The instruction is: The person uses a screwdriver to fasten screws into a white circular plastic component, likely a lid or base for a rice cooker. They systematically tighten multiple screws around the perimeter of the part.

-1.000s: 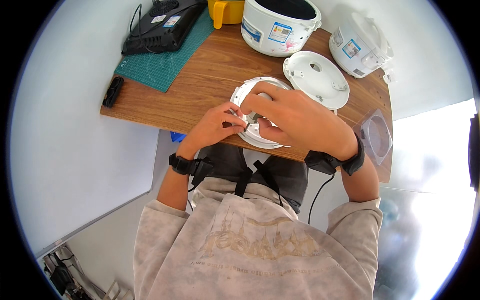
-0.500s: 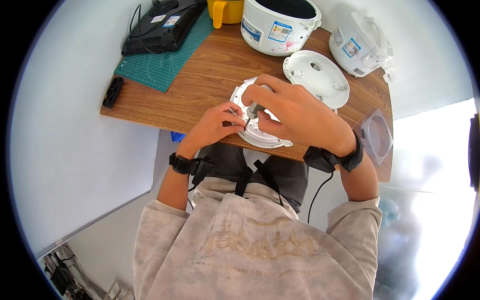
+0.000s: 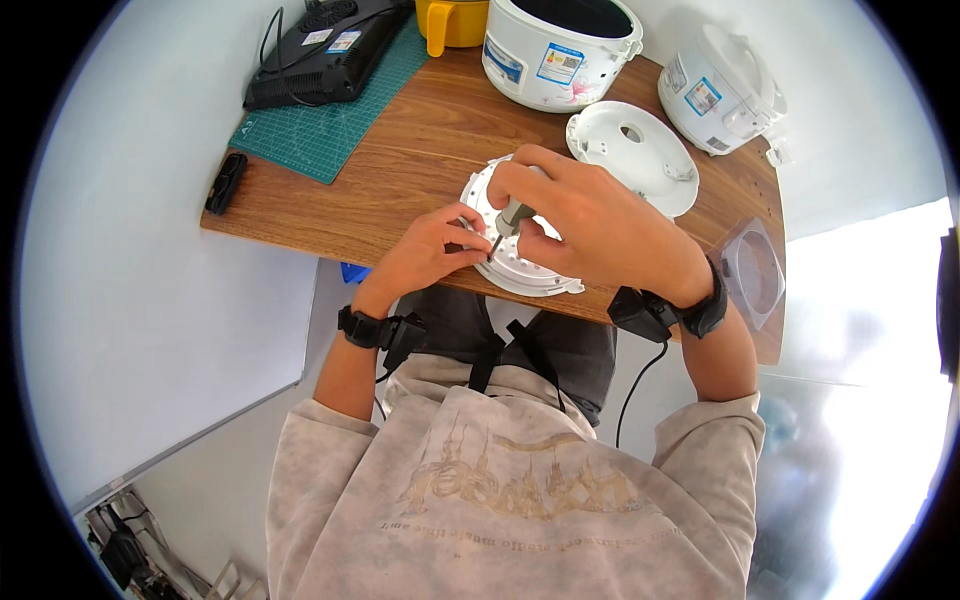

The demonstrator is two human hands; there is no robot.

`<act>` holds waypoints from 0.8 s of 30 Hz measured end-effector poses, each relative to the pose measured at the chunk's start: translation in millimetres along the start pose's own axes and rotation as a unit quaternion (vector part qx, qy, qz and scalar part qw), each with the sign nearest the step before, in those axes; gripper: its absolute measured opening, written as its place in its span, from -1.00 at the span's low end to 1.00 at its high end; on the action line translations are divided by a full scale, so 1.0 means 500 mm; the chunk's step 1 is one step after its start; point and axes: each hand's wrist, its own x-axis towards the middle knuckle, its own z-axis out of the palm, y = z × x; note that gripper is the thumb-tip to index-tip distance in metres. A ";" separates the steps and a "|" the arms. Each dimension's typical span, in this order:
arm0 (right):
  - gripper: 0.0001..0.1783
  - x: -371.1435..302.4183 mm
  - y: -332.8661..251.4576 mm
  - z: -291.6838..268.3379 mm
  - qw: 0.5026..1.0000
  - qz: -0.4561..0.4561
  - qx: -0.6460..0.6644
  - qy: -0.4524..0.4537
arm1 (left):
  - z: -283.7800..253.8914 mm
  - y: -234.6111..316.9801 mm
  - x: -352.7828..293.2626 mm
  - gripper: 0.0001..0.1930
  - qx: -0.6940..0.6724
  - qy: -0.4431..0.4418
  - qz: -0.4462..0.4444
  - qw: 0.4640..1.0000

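In my right hand (image 3: 600,215) is a grey-handled screwdriver (image 3: 515,217), gripped from above with the fingers curled round its handle. Its thin shaft slants down to the left edge of a round white plastic lid piece (image 3: 535,283), which lies at the table's front edge. My left hand (image 3: 435,243) grips the left rim of this piece, thumb and fingertips close beside the screwdriver's tip. Whatever the tip bears on is too small to make out. My right hand covers part of the lid piece.
Behind my right hand lies a white oval lid (image 3: 650,160). Two white rice cookers (image 3: 545,75) stand farther back, one lidded. A clear plastic part (image 3: 752,275) sits at the right edge. A black appliance (image 3: 325,60) rests on a green cutting mat (image 3: 310,140), with a yellow container (image 3: 460,25) nearby.
My right hand and the screwdriver have shifted and turned very slightly, with the tip at the same spot. My left hand and the lid piece stay in place.
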 end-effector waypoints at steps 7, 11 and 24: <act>-0.72 -0.003 0.004 0.001 1.000 0.009 -0.011 0.001 | 0.000 -0.001 0.001 -0.84 -0.006 -0.005 -0.006 1.000; -0.72 -0.008 -0.014 -0.003 0.999 -0.006 -0.036 -0.015 | -0.001 -0.001 -0.001 -0.84 -0.011 -0.004 -0.007 1.000; -0.67 0.009 -0.015 0.001 0.997 -0.004 -0.064 -0.053 | 0.003 -0.009 -0.001 -0.86 -0.016 0.007 0.014 1.000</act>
